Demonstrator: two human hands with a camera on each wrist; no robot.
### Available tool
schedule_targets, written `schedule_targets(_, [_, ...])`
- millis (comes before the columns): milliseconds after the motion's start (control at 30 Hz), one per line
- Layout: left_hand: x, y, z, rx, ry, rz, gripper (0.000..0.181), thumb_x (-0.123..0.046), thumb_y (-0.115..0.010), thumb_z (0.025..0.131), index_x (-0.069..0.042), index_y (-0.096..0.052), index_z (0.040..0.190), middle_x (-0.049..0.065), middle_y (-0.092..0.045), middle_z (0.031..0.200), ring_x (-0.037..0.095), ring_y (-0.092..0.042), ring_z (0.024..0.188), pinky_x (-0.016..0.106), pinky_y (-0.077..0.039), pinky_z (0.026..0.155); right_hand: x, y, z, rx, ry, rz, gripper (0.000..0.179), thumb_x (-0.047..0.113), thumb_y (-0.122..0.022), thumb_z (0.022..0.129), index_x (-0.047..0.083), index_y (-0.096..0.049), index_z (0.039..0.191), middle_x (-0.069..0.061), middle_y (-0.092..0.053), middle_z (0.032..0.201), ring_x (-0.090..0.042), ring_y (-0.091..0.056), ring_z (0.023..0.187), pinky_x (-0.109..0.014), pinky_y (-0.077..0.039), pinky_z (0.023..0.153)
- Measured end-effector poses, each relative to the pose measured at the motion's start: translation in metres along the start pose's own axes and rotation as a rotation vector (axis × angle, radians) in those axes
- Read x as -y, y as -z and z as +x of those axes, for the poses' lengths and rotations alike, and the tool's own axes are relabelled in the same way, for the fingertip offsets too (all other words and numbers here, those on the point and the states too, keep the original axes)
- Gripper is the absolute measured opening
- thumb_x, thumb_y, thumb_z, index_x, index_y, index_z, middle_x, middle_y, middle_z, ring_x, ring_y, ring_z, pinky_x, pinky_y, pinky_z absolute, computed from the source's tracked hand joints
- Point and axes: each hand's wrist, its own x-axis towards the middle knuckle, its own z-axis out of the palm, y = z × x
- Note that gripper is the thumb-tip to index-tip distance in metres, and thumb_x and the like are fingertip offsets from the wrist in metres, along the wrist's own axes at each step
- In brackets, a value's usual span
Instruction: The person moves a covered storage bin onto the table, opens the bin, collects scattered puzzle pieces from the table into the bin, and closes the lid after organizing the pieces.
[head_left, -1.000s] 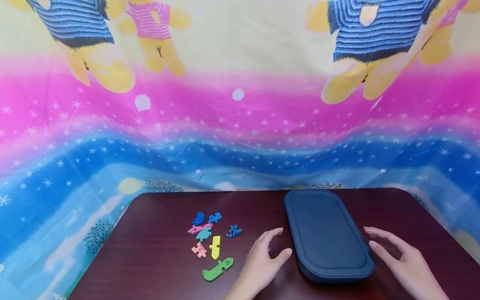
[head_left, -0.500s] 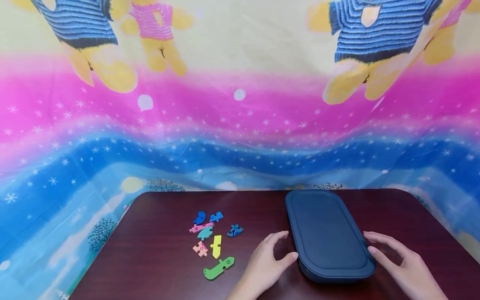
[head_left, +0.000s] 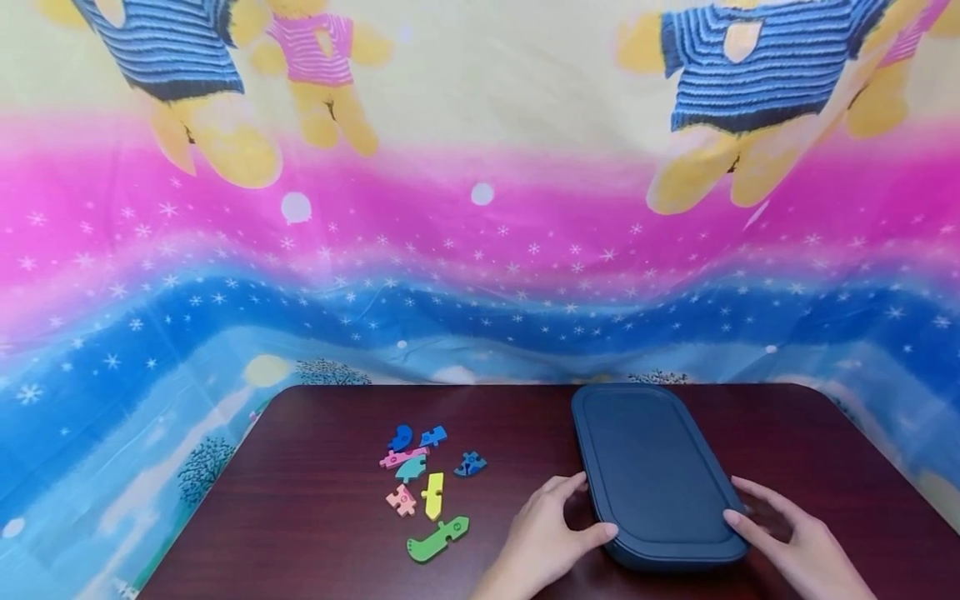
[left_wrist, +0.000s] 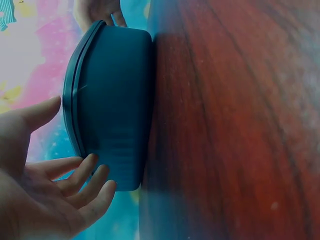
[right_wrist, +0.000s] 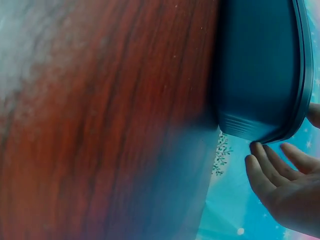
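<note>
A dark blue lidded storage box (head_left: 652, 467) stands on the right half of the table, its lid on. At its near left corner is my left hand (head_left: 547, 529), thumb over the lid's edge and fingers along the side. My right hand (head_left: 802, 537) is at the near right side in a similar pose, thumb at the lid's rim. In the left wrist view, the fingers (left_wrist: 82, 187) are loosely bent beside the box wall (left_wrist: 112, 100). The right wrist view has the fingertips (right_wrist: 256, 147) close under the lid's rim; firm contact is hard to tell.
Several colourful puzzle pieces lie left of the box, among them a green one (head_left: 437, 539), a yellow one (head_left: 432, 497) and a pink one (head_left: 402, 500). Behind the dark wooden table (head_left: 300, 500) hangs a printed curtain (head_left: 480, 250).
Both hands have closed in on the box from either side; the thumbs have come up to the lid's edge. The box and puzzle pieces have stayed in place.
</note>
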Motion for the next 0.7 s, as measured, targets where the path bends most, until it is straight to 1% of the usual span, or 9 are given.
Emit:
schedule_targets(67, [-0.0001,-0.0012,0.0009,0.002,0.000,0.011,0.070,-0.053,-0.078,0.080,-0.020,-0.059,0.138,-0.014,-0.061,0.116,0.011,-0.059,0.107,0.044,-0.050,0.084,-0.0010,-0.0001,0.0036,0.025,-0.014,-0.012,0.096,0.066,-0.052,0.093,-0.004,-0.025,0.153,-0.038,-0.040,0.141,-0.053,-0.047,0.122,-0.048,-0.052,0.086])
schedule_targets(167, [-0.0004,-0.0036,0.0025,0.008,0.025,0.019,0.075,-0.055,-0.078,0.079,-0.021,-0.056,0.142,-0.009,-0.060,0.124,0.014,-0.059,0.111,0.047,-0.050,0.086,-0.0033,-0.0007,0.0079,0.044,-0.030,-0.037,0.099,0.069,-0.050,0.092,-0.004,-0.025,0.153,-0.039,-0.038,0.142,-0.056,-0.045,0.122,-0.051,-0.050,0.086])
schedule_targets(300, [-0.0014,-0.0062,0.0035,0.022,0.056,0.017,0.081,-0.057,-0.078,0.078,-0.022,-0.051,0.146,-0.004,-0.054,0.138,0.021,-0.055,0.122,0.053,-0.048,0.093,-0.0048,-0.0007,0.0094,0.042,-0.032,-0.056,0.099,0.070,-0.049,0.091,-0.003,-0.025,0.154,-0.039,-0.035,0.144,-0.058,-0.041,0.124,-0.055,-0.049,0.088])
schedule_targets(433, [-0.0033,-0.0058,0.0036,0.023,0.047,-0.016,0.082,-0.056,-0.078,0.079,-0.019,-0.050,0.147,-0.004,-0.048,0.144,0.024,-0.047,0.132,0.053,-0.045,0.097,-0.0029,-0.0009,0.0082,0.035,-0.022,-0.053,0.099,0.070,-0.049,0.092,-0.003,-0.025,0.154,-0.039,-0.033,0.146,-0.058,-0.039,0.126,-0.055,-0.048,0.089])
schedule_targets(567, [-0.0030,-0.0049,0.0038,0.018,0.018,-0.060,0.083,-0.054,-0.078,0.079,-0.015,-0.050,0.147,-0.004,-0.045,0.147,0.025,-0.044,0.134,0.051,-0.045,0.098,0.0006,-0.0010,0.0065,0.020,-0.001,-0.046,0.096,0.068,-0.049,0.093,-0.003,-0.025,0.154,-0.039,-0.033,0.145,-0.056,-0.043,0.124,-0.052,-0.050,0.088])
schedule_targets(700, [-0.0020,-0.0045,0.0038,0.014,-0.002,-0.081,0.083,-0.055,-0.077,0.080,-0.016,-0.048,0.147,-0.006,-0.042,0.149,0.026,-0.042,0.136,0.051,-0.045,0.099,0.0031,0.0008,0.0032,0.003,0.008,-0.032,0.094,0.066,-0.049,0.094,-0.002,-0.025,0.154,-0.038,-0.033,0.146,-0.053,-0.047,0.122,-0.049,-0.051,0.086])
